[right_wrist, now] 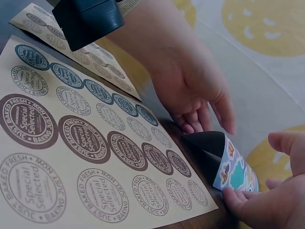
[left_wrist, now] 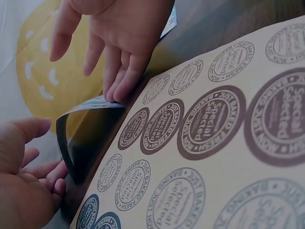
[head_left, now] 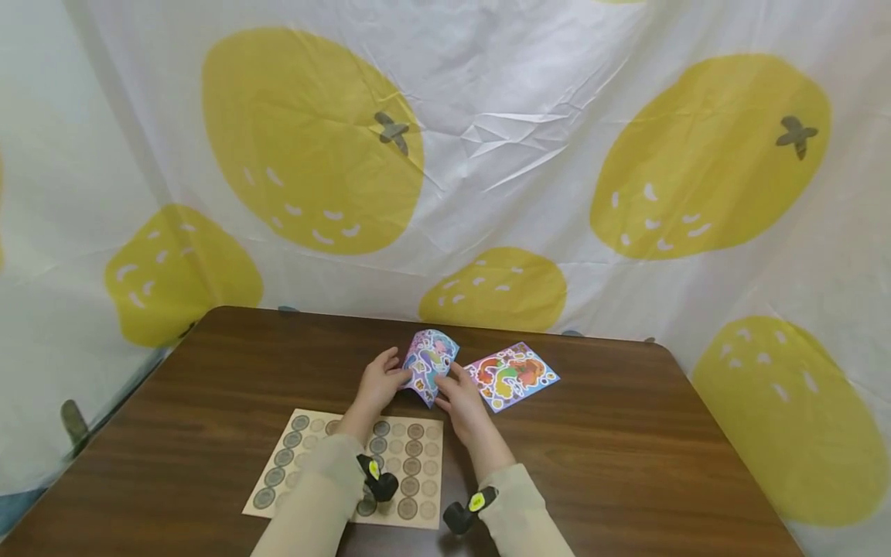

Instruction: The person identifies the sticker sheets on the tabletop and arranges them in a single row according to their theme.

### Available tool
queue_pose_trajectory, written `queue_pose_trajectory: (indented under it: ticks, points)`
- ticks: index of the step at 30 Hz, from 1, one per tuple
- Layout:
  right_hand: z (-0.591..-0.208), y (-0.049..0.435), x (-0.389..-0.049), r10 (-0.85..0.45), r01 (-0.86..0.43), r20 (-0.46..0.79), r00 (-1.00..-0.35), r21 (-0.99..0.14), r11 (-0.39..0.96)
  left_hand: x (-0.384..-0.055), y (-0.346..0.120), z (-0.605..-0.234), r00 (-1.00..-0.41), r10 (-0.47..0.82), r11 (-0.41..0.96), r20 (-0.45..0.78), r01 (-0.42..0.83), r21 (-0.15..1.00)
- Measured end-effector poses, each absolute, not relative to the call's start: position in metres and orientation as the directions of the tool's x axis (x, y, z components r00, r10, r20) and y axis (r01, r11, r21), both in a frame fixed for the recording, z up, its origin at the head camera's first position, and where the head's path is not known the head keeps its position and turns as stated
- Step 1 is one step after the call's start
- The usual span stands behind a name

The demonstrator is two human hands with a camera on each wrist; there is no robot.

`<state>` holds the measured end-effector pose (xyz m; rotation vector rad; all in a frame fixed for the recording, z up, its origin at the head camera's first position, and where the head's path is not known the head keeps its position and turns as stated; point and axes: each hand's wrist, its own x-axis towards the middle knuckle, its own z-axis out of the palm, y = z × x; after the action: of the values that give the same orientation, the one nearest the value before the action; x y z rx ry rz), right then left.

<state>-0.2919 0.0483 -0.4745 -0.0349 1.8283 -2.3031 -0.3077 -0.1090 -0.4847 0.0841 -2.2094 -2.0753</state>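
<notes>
A purple and blue sticker sheet stands bowed between my two hands over the far part of the table. My left hand is at its left edge, fingertips against the sheet, its thumb apart from it in the right wrist view. On the other side my right hand has its fingers at the lower edge, thumb raised away from the fingers. The dark back of the bowed sheet shows in the right wrist view. Beyond my right hand, a second colourful sticker sheet lies flat.
Under my left forearm lies a tan sheet of round labels; a second label sheet appears beside it in the right wrist view. The brown table ends at a white curtain printed with yellow fruit.
</notes>
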Motion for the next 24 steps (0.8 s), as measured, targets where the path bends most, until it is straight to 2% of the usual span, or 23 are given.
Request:
queue_pose_trajectory:
  ticks: [4, 12, 24]
  points:
    - [-0.470, 0.047, -0.289, -0.176, 0.126, -0.096, -0.980, -0.978, -0.168, -0.306, -0.107, -0.485, -0.993, -0.112, 0.077, 0.038, 0.029, 0.997]
    - [-0.446, 0.042, -0.267, -0.183, 0.059, -0.060, -0.981, -0.998, 0.010, -0.304, -0.100, -0.485, -0.994, -0.110, 0.123, 0.024, 0.011, 0.992]
    - [-0.476, 0.038, -0.282, -0.089, -0.007, 0.008, -0.996, -1.000, -0.016, -0.295, -0.097, -0.485, -0.993, -0.098, 0.044, 0.068, 0.064, 0.997]
